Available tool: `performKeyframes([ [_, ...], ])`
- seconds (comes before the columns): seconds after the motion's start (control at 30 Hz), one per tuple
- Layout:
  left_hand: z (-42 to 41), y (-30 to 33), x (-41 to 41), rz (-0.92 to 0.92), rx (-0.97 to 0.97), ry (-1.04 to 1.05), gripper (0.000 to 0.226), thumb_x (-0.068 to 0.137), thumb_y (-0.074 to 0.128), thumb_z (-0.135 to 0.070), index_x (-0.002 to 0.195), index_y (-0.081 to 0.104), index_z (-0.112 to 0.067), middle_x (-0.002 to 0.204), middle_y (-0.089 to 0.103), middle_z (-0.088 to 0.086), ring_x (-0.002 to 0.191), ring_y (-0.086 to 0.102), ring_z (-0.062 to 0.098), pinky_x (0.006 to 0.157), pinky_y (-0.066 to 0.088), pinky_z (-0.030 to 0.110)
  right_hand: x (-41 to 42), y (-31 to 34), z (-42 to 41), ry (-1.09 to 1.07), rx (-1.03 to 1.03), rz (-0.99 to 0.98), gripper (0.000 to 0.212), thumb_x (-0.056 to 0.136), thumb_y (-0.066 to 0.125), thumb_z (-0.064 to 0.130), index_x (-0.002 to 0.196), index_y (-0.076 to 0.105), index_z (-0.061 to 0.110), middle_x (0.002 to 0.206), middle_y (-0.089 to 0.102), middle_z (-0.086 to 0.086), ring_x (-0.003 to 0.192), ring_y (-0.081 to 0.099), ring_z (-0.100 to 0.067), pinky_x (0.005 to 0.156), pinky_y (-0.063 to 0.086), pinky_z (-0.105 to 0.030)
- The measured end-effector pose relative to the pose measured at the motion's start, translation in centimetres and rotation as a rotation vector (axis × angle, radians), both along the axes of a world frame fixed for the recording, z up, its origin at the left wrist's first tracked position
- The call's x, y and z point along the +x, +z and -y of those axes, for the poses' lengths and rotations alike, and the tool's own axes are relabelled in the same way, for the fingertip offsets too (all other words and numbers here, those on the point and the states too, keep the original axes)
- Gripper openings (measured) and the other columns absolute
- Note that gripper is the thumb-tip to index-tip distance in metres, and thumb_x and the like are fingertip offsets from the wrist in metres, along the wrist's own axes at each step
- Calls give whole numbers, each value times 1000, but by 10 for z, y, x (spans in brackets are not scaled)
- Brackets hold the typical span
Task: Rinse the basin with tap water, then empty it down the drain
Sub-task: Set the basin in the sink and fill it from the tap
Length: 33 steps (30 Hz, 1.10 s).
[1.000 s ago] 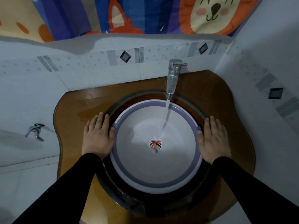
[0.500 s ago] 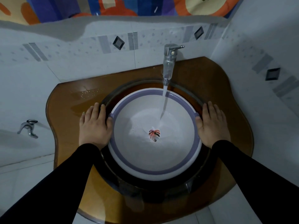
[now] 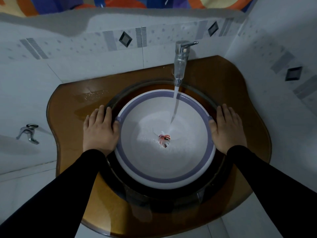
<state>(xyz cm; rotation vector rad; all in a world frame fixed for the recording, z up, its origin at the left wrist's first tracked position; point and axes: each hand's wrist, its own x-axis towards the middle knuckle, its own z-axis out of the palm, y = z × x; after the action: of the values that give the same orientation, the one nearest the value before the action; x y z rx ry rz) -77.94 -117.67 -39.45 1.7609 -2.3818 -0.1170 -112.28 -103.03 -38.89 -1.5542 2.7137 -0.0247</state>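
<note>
White basin [image 3: 164, 162] with a purple rim band sits inside the dark round sink [image 3: 171, 201], which is set in a brown counter [image 3: 68, 103]. A small leaf print [image 3: 164, 139] marks the basin floor. Water [image 3: 174, 107] falls from the chrome tap [image 3: 180, 64] at the far side, crosses the far rim and lands just beyond the print, with a shallow pool spreading around it. Left hand [image 3: 100, 129] lies at the basin's left edge, right hand [image 3: 228, 127] at its right edge; fingers of both are extended and together, palms down, thumbs against the rim, grasping nothing. Black sleeves [image 3: 56, 194] cover both forearms. A wet patch shines on the counter's far left. Tiled walls [image 3: 85, 54] enclose the corner; a second tap [image 3: 28, 133] projects from the left wall.
</note>
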Motion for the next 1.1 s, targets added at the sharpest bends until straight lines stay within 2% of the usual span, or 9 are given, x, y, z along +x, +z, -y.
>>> performKeyframes([
  [0.73,-4,4,-2,21,9,5,64,96,20,-49,147,34,-13,155,30,13,141,25,32,115,16,49,-2,-4,0,-3,-20,4,69,96,4,55,149,19,14,158,19,-11,145,15,-29,116,10,-42],
  [1.1,-2,4,-2,30,16,8,65,96,18,-50,147,33,-13,155,29,13,142,24,32,115,16,49,-2,-5,0,-7,-15,-10,67,97,10,55,149,20,15,157,20,-10,144,16,-29,116,11,-42],
])
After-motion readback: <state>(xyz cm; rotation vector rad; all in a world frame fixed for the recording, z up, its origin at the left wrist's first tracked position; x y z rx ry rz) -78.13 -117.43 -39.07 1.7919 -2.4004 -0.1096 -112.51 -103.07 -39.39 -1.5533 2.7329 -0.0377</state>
